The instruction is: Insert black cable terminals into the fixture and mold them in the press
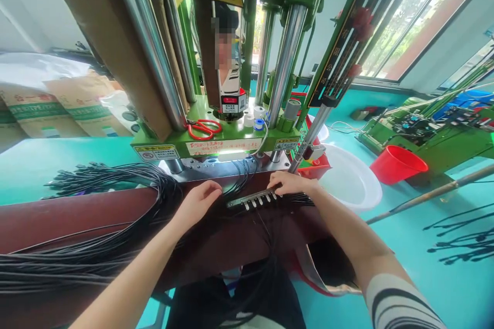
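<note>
Connector strip (252, 197) touches right fingers (275, 180), near left fingers (213, 188) (whether either grips, I can't tell).

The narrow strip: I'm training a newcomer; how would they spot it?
Find the green press, then the brown surface before it. There the narrow strip has the right hand at one end. Short silvery tips along its near edge set it apart from the black cables.

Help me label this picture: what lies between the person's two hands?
Head view: between left hand and right hand lie a narrow bar with small metal connectors and thin black cables.
</note>
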Tool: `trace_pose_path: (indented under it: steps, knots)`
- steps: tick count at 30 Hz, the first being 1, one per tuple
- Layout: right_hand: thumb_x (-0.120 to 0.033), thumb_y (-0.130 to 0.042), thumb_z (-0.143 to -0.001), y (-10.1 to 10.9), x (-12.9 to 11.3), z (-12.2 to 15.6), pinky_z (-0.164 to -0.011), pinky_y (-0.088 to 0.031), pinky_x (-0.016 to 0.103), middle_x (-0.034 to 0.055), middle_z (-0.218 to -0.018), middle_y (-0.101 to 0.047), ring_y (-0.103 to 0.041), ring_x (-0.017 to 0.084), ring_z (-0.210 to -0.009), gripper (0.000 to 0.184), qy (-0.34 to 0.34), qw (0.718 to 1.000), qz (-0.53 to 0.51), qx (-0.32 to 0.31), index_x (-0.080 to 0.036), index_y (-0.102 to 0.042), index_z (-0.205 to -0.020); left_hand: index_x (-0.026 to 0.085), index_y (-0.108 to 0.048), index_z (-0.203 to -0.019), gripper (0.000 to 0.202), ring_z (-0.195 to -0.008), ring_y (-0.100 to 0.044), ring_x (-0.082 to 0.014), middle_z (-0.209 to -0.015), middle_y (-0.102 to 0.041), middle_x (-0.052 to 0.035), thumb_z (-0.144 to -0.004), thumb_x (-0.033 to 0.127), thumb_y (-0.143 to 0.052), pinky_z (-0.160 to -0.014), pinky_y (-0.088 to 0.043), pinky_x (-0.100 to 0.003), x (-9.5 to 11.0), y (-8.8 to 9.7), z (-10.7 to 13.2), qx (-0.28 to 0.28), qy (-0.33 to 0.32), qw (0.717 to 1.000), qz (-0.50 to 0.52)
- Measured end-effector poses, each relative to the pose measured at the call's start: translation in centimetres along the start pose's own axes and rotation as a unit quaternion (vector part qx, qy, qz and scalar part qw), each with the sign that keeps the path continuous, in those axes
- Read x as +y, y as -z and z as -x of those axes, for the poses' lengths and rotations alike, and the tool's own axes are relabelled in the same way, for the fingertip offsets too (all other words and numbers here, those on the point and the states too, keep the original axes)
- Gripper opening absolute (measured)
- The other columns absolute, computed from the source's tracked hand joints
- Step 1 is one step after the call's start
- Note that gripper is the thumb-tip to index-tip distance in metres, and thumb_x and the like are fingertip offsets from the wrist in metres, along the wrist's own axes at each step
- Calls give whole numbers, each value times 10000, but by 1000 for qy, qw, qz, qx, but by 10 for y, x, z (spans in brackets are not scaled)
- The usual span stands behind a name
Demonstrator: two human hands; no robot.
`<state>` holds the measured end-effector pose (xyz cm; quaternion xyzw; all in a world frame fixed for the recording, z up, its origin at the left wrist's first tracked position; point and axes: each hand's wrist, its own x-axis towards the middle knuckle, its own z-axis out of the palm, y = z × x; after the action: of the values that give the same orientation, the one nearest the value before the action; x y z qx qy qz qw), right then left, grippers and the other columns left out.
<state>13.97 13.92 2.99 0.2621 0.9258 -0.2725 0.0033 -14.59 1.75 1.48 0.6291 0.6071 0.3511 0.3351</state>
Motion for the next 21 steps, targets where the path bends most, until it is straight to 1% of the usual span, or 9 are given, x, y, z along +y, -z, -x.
trace_pose_path:
  steps: [2,3,6,8,9,12,15,17,21]
  knots:
    - [-77,-561,-641,-3,1,-1,-776,-418,266,33,-826,-596,-543,162,-817,318,-1,1000,2,7,-176,-713,-902,189,-562,-855,251,-790,-577,-185,-822,-637,-28,-781,395,-440,-743,-426,-300,-7,3,-9,-14,-3,1000,-25]
    - [-95,-556,-658,-4,2,-1,-751,-427,254,30,-830,-608,-551,155,-801,312,-14,1000,-10,14,-180,-708,-916,194,-563,-856,249,-787,-577,-186,-816,-637,-24,-781,394,-435,-739,-424,-300,-9,4,-14,-26,-6,999,-44]
    - [-168,-526,-724,-7,8,-6,-634,-438,216,11,-771,-644,-572,125,-689,282,-97,991,-60,65,-175,-690,-954,208,-574,-839,239,-792,-580,-200,-820,-644,-21,-767,385,-430,-731,-414,-307,-14,6,-34,-49,-11,992,-114]
    - [-195,-480,-767,-12,13,-13,-577,-432,210,5,-674,-643,-570,116,-609,285,-154,979,-70,113,-147,-678,-966,208,-578,-833,241,-798,-579,-212,-840,-646,-32,-763,378,-422,-723,-408,-319,-19,6,-45,-40,-3,986,-161]
    - [-194,-453,-782,-15,15,-17,-568,-430,214,5,-633,-635,-568,117,-585,294,-170,974,-61,135,-132,-674,-966,205,-578,-833,243,-806,-576,-216,-849,-645,-41,-764,372,-415,-723,-406,-324,-23,5,-50,-30,1,983,-180]
    - [-161,-426,-789,-24,20,-27,-602,-435,234,8,-619,-640,-574,123,-590,295,-198,961,-29,191,-132,-681,-936,194,-578,-838,247,-849,-559,-219,-877,-632,-55,-777,350,-396,-758,-402,-333,-37,2,-56,-2,-13,979,-204]
    - [-141,-462,-770,-30,20,-30,-675,-440,250,7,-697,-673,-594,134,-666,262,-200,953,-2,227,-171,-695,-884,200,-583,-840,240,-868,-540,-211,-883,-622,-43,-780,342,-399,-797,-397,-339,-46,0,-55,2,-38,980,-197]
    - [-147,-470,-775,-32,18,-28,-712,-441,258,11,-752,-689,-606,144,-718,255,-196,951,13,239,-184,-695,-889,209,-589,-837,230,-862,-533,-211,-867,-620,-32,-777,340,-410,-797,-398,-343,-47,-1,-52,-5,-40,980,-194]
    - [-157,-458,-794,-33,13,-24,-770,-436,270,15,-867,-699,-617,158,-812,266,-193,949,40,248,-207,-688,-920,218,-591,-824,209,-847,-526,-212,-838,-609,-28,-776,328,-420,-783,-398,-345,-40,0,-48,-13,-38,978,-204]
